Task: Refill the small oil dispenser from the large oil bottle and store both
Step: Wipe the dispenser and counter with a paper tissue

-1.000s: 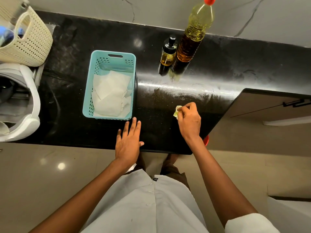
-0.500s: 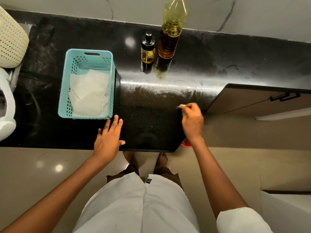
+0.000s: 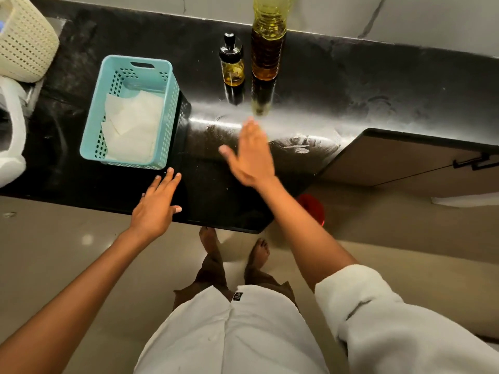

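Bottles: two, both upright at the back of the counter (image 3: 351, 85) by the wall.
Dispenser (image 3: 232, 66): one, small, black cap on, amber oil inside; stood just left of the oil bottle, close but whether touching could not be told.
Oil bottle (image 3: 267, 41): one, large, clear; top cut off by the frame edge.
Hands: two, both bare and empty.
Right hand (image 3: 251, 155): fingers spread, raised over the counter mid-front, blurred, pointed at the bottles; well short of them.
Left hand (image 3: 156, 206): flat, fingers apart, palm down at the counter's front edge, just before the basket.
Basket (image 3: 167, 112): one, teal, perforated, left of the bottles; white paper sheets (image 3: 132, 130) inside, count not clear.
Cream basket (image 3: 24, 41): one, far left, partly out of frame.
White appliance (image 3: 10, 130): one, left edge, kind could not be told.
Cabinet door (image 3: 405, 163): one, open, at right below the counter.
Red object (image 3: 313, 209): one, on the floor under the counter edge, mostly hidden by the right arm.
Path hand to bottles: bare counter, smeared sheen.
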